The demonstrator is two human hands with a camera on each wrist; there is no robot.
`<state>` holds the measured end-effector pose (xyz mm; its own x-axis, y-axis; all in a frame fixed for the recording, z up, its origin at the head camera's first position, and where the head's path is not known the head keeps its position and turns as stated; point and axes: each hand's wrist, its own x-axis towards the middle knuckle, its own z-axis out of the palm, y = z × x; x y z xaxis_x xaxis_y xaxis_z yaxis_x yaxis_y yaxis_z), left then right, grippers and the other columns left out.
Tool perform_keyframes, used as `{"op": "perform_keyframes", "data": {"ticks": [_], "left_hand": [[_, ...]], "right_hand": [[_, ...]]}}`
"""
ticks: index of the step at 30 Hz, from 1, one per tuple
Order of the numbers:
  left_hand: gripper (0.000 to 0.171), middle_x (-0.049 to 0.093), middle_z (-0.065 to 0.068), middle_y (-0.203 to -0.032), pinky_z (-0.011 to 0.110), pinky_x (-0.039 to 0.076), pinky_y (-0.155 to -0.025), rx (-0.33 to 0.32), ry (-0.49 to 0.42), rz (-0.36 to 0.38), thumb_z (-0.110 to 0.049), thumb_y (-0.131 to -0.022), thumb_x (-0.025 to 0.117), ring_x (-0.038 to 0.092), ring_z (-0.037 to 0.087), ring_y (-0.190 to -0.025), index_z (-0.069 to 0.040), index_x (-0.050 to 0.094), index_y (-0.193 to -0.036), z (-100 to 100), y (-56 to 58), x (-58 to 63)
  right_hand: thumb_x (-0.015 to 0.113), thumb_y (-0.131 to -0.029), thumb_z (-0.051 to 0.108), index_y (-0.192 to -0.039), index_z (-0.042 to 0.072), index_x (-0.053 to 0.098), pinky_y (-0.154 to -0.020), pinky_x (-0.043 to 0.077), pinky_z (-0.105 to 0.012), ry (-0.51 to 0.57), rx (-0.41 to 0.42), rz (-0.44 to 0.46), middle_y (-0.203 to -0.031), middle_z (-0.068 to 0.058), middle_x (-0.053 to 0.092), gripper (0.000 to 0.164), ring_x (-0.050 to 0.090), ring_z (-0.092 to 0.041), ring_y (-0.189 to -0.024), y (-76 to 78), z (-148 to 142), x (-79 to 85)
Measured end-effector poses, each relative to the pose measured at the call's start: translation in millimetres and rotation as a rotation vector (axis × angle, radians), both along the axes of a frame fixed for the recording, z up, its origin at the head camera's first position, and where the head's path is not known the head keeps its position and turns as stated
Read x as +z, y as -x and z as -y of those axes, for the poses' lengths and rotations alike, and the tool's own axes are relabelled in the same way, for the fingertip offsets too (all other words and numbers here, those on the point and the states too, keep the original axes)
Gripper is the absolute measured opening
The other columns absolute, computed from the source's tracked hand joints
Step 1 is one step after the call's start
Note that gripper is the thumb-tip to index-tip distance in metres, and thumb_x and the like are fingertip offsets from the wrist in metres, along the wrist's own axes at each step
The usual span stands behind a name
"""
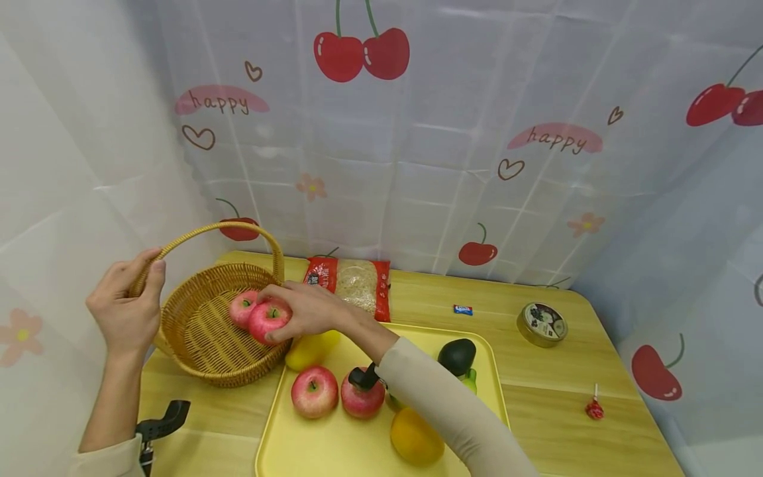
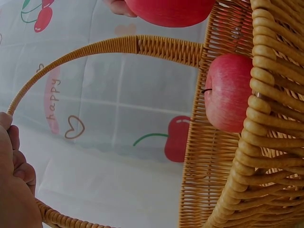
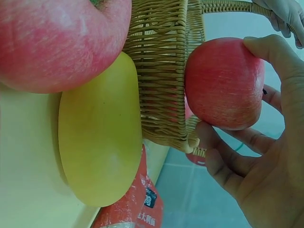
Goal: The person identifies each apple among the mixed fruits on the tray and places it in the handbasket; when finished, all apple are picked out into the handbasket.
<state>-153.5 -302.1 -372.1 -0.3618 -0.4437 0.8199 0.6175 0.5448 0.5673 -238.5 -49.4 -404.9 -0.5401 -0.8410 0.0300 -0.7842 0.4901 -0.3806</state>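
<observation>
My left hand (image 1: 128, 301) grips the arched handle (image 1: 203, 232) of a wicker basket (image 1: 179, 324) at the left of the table. In my right hand (image 1: 312, 308) is a red apple (image 1: 269, 320), held between thumb and fingers over the basket's right rim. The right wrist view shows this held apple (image 3: 225, 83) beside the woven wall. Another apple (image 2: 230, 92) lies inside the basket, partly covered by the held one in the head view. Below my right wrist, a yellow mango (image 1: 311, 350) rests on the tray near the basket.
A yellow tray (image 1: 322, 450) bears two more apples (image 1: 314, 392), an orange-yellow fruit (image 1: 417, 437) and a dark green avocado (image 1: 457, 356). Behind it lies a red food packet (image 1: 381, 291). A small blue packet (image 1: 462, 309), a round tin (image 1: 542, 324) and a lollipop (image 1: 594, 409) are to the right.
</observation>
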Motion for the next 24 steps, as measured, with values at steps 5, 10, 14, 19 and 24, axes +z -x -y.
{"op": "perform_keyframes", "data": {"ticks": [5, 10, 14, 19, 24], "left_hand": [[0.014, 0.065, -0.017, -0.082, 0.010, 0.035, -0.061, -0.007, -0.009, -0.007, 0.005, -0.086, 0.072, 0.049, -0.001, -0.067, 0.011, 0.076, -0.098, 0, 0.1, 0.3], [0.014, 0.065, -0.017, -0.083, 0.010, 0.035, -0.060, -0.007, -0.008, -0.006, 0.004, -0.086, 0.072, 0.049, -0.002, -0.066, 0.010, 0.076, -0.098, 0, 0.7, 0.0], [0.014, 0.065, -0.018, -0.083, 0.009, 0.036, -0.061, -0.003, -0.004, -0.004, 0.004, -0.086, 0.072, 0.050, -0.002, -0.067, 0.010, 0.076, -0.099, 0, 1.0, -0.1], [0.014, 0.065, -0.017, -0.082, 0.010, 0.034, -0.059, -0.012, -0.009, -0.009, 0.005, -0.086, 0.072, 0.047, -0.001, -0.065, 0.011, 0.076, -0.098, 0, 0.8, 0.1], [0.014, 0.065, -0.016, -0.082, 0.010, 0.033, -0.059, -0.017, -0.012, -0.013, 0.006, -0.086, 0.072, 0.045, -0.001, -0.064, 0.011, 0.076, -0.098, 0, -0.2, -0.3]], "right_hand": [[0.069, -0.082, 0.062, -0.139, 0.043, 0.048, -0.083, 0.045, -0.027, 0.006, 0.002, 0.003, -0.130, 0.011, 0.053, 0.064, 0.052, -0.005, -0.107, -0.4, 2, 0.1], [0.069, -0.082, 0.063, -0.141, 0.042, 0.047, -0.081, 0.045, -0.025, 0.006, 0.010, 0.030, -0.124, 0.011, 0.053, 0.067, 0.051, -0.004, -0.103, 0.2, 4, -1.5], [0.070, -0.082, 0.063, -0.141, 0.041, 0.047, -0.079, 0.045, -0.024, 0.006, 0.012, 0.036, -0.121, 0.010, 0.053, 0.067, 0.051, -0.005, -0.100, 1.4, 5, -3.7], [0.070, -0.082, 0.062, -0.142, 0.040, 0.047, -0.082, 0.045, -0.025, 0.010, 0.013, 0.053, -0.122, 0.009, 0.052, 0.067, 0.051, -0.005, -0.103, 2.9, 8, -5.2], [0.070, -0.082, 0.061, -0.143, 0.040, 0.046, -0.081, 0.045, -0.025, -0.002, 0.017, 0.066, -0.118, 0.010, 0.052, 0.069, 0.050, -0.006, -0.102, 3.0, 11, -5.4]]}}
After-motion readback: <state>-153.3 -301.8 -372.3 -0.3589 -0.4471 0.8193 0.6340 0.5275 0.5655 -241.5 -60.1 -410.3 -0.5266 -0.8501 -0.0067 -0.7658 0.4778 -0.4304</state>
